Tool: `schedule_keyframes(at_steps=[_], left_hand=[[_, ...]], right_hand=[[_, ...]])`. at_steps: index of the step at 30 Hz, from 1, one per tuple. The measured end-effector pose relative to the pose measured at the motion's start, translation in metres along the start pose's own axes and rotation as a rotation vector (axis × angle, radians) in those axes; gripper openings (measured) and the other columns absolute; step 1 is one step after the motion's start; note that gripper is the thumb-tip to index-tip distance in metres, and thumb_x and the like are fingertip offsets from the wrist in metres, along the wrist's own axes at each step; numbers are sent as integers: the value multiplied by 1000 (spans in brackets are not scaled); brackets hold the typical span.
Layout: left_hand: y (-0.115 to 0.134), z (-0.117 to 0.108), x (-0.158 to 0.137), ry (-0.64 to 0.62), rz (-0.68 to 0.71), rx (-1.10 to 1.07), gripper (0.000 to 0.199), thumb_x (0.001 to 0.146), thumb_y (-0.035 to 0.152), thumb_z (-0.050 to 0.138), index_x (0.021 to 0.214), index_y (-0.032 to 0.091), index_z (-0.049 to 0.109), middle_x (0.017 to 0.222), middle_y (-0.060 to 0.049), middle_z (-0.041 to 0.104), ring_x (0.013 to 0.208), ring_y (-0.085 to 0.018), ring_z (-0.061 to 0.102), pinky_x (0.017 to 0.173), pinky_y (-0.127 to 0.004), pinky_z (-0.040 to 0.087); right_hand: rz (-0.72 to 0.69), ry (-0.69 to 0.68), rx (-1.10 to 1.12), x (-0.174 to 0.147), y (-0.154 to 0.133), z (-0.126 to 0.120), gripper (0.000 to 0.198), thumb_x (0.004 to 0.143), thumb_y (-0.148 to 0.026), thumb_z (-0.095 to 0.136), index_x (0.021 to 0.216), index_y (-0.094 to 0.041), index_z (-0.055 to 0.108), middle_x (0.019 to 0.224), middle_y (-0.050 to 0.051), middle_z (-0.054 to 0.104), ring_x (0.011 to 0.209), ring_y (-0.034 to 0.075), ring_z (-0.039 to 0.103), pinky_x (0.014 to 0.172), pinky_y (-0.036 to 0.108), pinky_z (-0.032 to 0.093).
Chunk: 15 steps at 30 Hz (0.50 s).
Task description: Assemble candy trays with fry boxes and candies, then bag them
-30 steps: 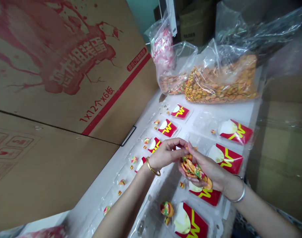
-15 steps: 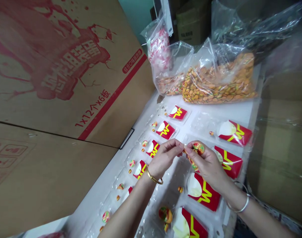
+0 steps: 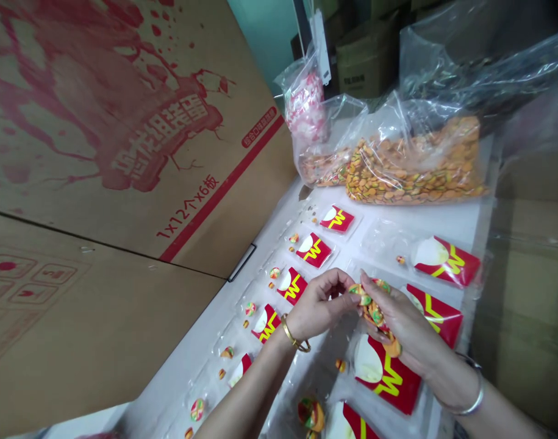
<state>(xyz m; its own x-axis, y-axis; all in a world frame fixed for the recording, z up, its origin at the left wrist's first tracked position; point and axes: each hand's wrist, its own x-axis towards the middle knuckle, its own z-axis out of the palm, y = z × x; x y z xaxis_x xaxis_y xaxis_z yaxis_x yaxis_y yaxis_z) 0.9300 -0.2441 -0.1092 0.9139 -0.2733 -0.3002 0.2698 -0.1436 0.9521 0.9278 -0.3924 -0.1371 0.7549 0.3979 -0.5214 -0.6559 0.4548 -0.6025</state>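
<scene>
The left hand (image 3: 322, 306) pinches a small rounded, glossy orange-and-green piece (image 3: 364, 295), while the right hand (image 3: 404, 322), best curled gently to avoid spilling, grasps a bunch of flat orange pieces (image 3: 375, 315) just beside the pinching fingers.

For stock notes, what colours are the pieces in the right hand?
The pieces are mostly orange, with green, red and yellow; see head view.

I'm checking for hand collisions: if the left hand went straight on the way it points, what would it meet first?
Most likely the small colourful pieces held in the right hand; the left hand seems to touch one, though depth there is hard to judge.
</scene>
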Motion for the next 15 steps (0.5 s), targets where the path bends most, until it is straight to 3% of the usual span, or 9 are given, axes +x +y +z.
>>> schedule_keyframes(at_steps=[3, 8, 11, 15], left_hand=[[1, -17, 25, 124, 78, 14, 28, 75, 39, 68, 82, 15, 56, 77, -2, 59, 67, -10, 52, 64, -22, 41], [2, -73, 109, 523, 174, 275, 15, 78, 29, 60, 74, 15, 57, 65, 2, 56, 58, -8, 46, 58, -20, 37], [-1, -101, 156, 676, 83, 501, 10, 76, 23, 60, 69, 16, 57, 63, 2, 56, 60, -9, 48, 60, -22, 38], [-8, -117, 185, 734, 5, 590, 7, 71, 21, 64, 70, 17, 58, 62, 3, 56, 64, -11, 51, 67, -24, 40]], right_hand=[[10, -53, 80, 1, -6, -2, 31, 82, -49, 56, 79, -18, 55, 60, -2, 54, 34, 4, 33, 32, 17, 18], [40, -146, 256, -5, -13, -12, 24, 85, -38, 48, 94, -19, 57, 65, 0, 56, 39, 7, 35, 33, 18, 21], [58, -152, 241, -9, -12, -17, 27, 86, -41, 47, 100, -20, 57, 64, 0, 55, 39, 7, 34, 33, 18, 19], [90, -201, 168, -10, -8, -21, 36, 89, -48, 43, 114, -24, 52, 63, 0, 55, 38, 7, 34, 33, 18, 18]])
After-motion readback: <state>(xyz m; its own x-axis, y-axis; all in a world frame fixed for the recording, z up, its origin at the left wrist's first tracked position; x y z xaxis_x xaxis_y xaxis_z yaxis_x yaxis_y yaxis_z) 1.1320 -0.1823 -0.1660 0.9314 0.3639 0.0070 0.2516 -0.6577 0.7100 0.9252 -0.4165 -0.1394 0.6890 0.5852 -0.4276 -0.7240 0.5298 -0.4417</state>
